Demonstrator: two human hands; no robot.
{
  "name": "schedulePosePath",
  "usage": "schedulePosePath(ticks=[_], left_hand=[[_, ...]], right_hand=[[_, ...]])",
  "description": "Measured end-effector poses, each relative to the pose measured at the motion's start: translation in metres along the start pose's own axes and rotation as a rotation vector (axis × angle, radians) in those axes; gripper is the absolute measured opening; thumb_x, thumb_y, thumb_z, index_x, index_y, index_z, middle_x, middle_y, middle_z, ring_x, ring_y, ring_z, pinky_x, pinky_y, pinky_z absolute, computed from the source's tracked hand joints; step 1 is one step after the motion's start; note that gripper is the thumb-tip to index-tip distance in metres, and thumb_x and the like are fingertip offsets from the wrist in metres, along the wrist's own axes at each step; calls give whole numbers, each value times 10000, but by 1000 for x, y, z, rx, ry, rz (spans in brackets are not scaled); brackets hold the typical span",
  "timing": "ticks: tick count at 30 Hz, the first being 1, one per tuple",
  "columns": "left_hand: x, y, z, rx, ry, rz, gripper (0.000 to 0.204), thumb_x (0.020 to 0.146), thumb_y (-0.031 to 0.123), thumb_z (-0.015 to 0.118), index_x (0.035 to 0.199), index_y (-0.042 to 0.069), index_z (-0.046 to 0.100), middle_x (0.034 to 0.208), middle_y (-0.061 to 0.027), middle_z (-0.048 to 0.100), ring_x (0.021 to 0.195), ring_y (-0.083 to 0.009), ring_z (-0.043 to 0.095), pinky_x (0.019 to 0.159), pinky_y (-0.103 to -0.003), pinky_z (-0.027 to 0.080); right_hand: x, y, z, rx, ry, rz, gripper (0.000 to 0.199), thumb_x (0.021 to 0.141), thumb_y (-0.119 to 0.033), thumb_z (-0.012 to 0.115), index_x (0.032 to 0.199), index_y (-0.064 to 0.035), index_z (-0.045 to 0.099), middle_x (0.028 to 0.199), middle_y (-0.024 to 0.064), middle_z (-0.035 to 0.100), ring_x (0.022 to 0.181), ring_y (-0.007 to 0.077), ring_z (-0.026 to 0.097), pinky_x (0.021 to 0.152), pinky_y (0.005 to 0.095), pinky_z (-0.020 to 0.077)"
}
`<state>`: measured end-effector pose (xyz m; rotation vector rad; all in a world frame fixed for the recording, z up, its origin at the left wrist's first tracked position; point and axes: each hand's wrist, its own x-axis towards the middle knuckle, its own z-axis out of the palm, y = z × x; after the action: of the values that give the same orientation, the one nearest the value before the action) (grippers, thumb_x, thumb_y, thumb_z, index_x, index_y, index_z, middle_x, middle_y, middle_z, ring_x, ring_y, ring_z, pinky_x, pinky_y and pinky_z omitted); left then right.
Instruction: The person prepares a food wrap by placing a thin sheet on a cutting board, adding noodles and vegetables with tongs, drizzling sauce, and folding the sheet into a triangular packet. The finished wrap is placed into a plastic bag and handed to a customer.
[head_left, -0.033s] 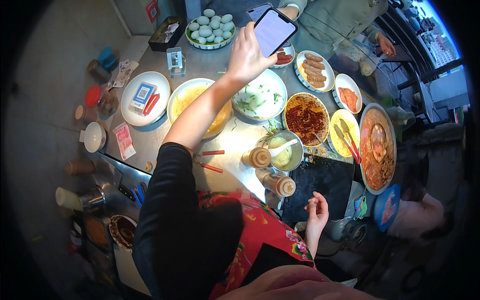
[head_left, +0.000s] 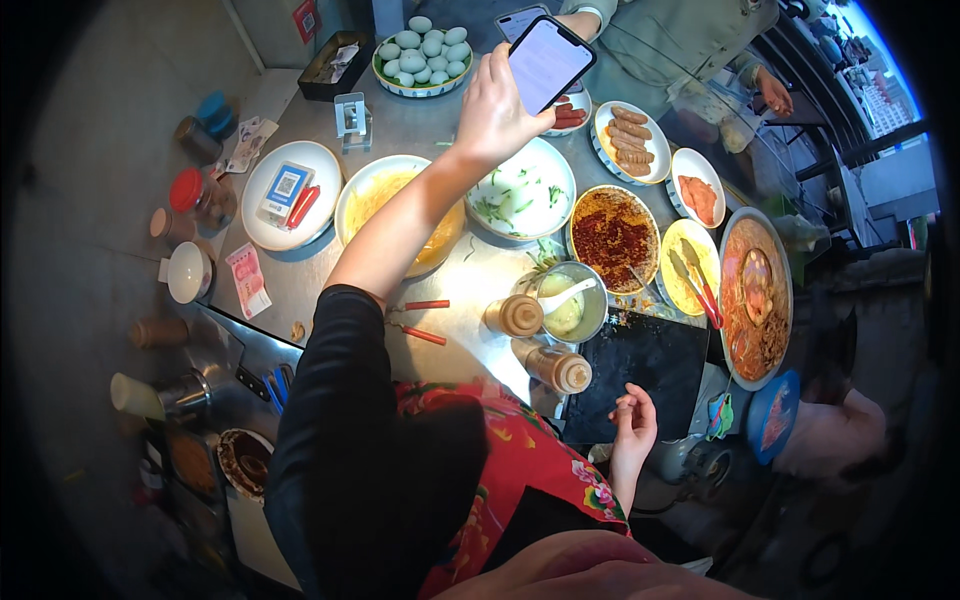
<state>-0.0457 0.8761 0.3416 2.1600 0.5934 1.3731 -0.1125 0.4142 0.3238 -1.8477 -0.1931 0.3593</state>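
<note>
My left hand (head_left: 495,115) is stretched out over the far side of the counter, shut on a smartphone (head_left: 552,62) with a lit, pale screen. Just beyond it, another person's hand (head_left: 580,24) shows beside a second phone (head_left: 522,18). Below my left forearm lies a bowl of yellow shreds (head_left: 380,195), partly covered by the arm. My right hand (head_left: 633,418) is held low near the dark board (head_left: 650,365), fingers loosely bent and apart, with nothing visible in them. Two squeeze bottles (head_left: 568,374) and a metal pot (head_left: 590,320) with a white spoon stand nearby.
Bowls of eggs (head_left: 423,60), sliced greens (head_left: 520,190), sausages (head_left: 628,140) and chilli flakes (head_left: 613,240) line the counter. Red-handled tongs (head_left: 700,285) rest on a yellow-filled dish. A large round tray (head_left: 785,300) stands at right. At left lie a banknote (head_left: 248,282) and a knife (head_left: 250,380).
</note>
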Motion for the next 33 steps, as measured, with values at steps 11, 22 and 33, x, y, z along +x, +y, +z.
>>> schedulePosePath(ticks=[11,22,33], left_hand=[[-15,-186,-83,194,210,-485,932,679,348,837,1311,-121,339,1238,-297,516,1166,-426,527,988,-450,458],[-67,-313,-79,150,38,-618,896,717,374,852,1344,-81,402,1244,-261,580,1144,-374,593,969,-417,483],[-61,-326,-90,-179,53,-791,548,870,319,732,1252,-36,561,1145,-198,672,1015,-291,665,881,-368,508]], right_hand=[[-12,6,-4,-92,60,51,241,979,-30,573,1217,0,595,929,10,585,767,64,539,672,198,463],[8,-16,49,-214,-45,31,232,976,-37,585,1204,2,602,927,8,600,776,65,548,686,195,467],[6,-15,56,-244,-57,19,210,983,-63,594,1181,0,618,888,-9,601,752,63,550,693,198,472]])
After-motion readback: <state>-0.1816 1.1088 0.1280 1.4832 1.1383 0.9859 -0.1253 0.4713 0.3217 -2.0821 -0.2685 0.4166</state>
